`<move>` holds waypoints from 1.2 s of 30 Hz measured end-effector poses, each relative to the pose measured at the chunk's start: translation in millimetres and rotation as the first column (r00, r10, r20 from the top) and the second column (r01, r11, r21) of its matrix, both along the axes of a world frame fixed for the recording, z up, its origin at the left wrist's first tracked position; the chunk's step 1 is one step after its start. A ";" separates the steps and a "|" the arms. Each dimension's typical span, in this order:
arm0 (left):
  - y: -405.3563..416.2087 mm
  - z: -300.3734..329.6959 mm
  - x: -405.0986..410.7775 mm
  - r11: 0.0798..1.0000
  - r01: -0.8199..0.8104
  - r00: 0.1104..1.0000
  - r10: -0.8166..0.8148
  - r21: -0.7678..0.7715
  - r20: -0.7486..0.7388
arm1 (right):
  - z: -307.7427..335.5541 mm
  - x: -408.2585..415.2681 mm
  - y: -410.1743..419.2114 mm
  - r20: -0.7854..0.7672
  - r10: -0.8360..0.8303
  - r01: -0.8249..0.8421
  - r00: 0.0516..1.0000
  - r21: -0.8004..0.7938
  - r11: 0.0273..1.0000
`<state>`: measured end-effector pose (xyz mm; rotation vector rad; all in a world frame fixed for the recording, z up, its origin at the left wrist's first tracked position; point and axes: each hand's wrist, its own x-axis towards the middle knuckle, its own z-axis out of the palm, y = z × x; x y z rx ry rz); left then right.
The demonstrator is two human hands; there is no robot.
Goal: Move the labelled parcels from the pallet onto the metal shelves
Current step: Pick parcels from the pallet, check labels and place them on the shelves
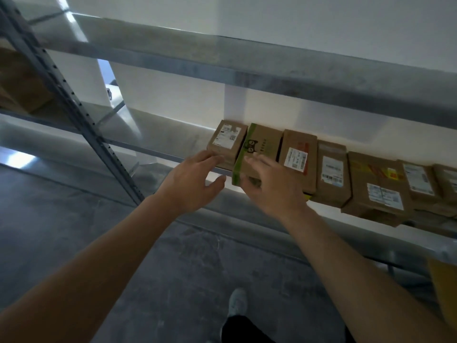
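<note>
A row of several brown cardboard parcels with white labels lies on the metal shelf. The leftmost small parcel sits beside a parcel with a green stripe and a cat print. My left hand hovers at the small parcel's front corner, fingers spread and relaxed; whether they touch it I cannot tell. My right hand lies on the front end of the green-striped parcel, fingers straight on top and thumb under its near edge. More labelled parcels run to the right.
An upper shelf beam crosses overhead. A perforated grey upright slants at the left. Brown cartons sit on the neighbouring rack at far left. Grey concrete floor and my shoe lie below. A yellow object shows at the right edge.
</note>
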<state>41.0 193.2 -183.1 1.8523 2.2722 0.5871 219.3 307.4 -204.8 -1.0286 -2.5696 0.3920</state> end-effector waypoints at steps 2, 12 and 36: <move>14.2 -8.9 -15.3 1.000 0.004 1.000 -0.004 -0.010 -0.001 | -7.4 -14.0 14.4 0.007 -0.003 0.003 1.000 -0.022 1.000; 105.6 -58.8 -97.3 0.991 0.010 1.000 -0.011 -0.136 -0.001 | -52.0 -87.2 105.9 0.054 0.000 0.006 0.999 -0.109 0.994; 229.6 -156.1 -204.0 0.916 0.280 0.960 -0.271 -0.289 0.069 | -117.8 -187.2 163.8 0.205 -0.182 0.211 0.962 -0.129 0.969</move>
